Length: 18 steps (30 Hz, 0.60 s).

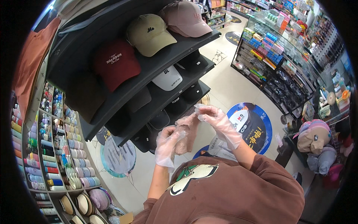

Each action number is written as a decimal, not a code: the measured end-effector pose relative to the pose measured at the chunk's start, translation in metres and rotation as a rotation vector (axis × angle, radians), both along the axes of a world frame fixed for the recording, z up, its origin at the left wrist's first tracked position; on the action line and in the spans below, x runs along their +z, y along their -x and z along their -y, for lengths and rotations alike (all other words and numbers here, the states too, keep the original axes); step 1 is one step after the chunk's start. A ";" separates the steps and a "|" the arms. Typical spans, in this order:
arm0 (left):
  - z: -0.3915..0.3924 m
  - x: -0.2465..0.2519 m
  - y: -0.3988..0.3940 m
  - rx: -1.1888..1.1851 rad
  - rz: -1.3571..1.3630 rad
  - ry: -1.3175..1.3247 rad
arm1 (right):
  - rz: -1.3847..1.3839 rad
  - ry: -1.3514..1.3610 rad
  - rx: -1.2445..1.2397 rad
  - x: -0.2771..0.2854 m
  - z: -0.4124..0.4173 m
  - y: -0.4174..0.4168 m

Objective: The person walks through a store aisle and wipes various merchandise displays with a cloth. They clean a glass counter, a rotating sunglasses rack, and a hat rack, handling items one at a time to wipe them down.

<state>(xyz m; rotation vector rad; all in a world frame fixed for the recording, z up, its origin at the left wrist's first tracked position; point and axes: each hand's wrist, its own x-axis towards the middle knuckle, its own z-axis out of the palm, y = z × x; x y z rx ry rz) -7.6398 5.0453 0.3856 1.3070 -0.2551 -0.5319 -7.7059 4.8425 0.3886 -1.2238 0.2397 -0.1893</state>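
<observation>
A fuzzy pinkish-brown cloth (pixel 186 134) hangs between my hands in front of my chest. My left hand (pixel 170 145), in a clear plastic glove, grips the cloth's left side with curled fingers. Higher and to the right, my right hand (pixel 216 121), gloved the same way, pinches the cloth's upper corner. Just beyond them stands a dark tiered rack of baseball caps. Its top shelf carries a dark red cap (pixel 117 64), a khaki cap (pixel 151 35) and a pink cap (pixel 187 19). On a lower tier a white cap (pixel 167 78) sits among black ones.
Shelves of bottles and cups (pixel 56 151) line the left, with straw hats (pixel 85 204) below. A glass display counter (pixel 260 53) with small boxes runs along the right. Caps and a bagged item (pixel 321 159) are piled at the right. Round stickers (pixel 249 126) mark the tiled floor.
</observation>
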 end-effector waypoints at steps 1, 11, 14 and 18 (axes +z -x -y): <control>0.001 0.000 0.001 0.009 0.007 -0.001 | 0.040 -0.008 -0.001 -0.001 -0.001 0.000; 0.002 -0.003 -0.008 -0.376 0.013 -0.116 | 0.398 1.119 0.214 0.006 -0.016 -0.011; -0.001 -0.008 -0.008 -0.223 0.196 0.025 | 0.159 1.109 0.414 0.010 -0.015 -0.016; -0.003 -0.012 -0.018 0.006 -0.042 0.242 | 0.081 0.874 0.356 0.013 -0.009 -0.007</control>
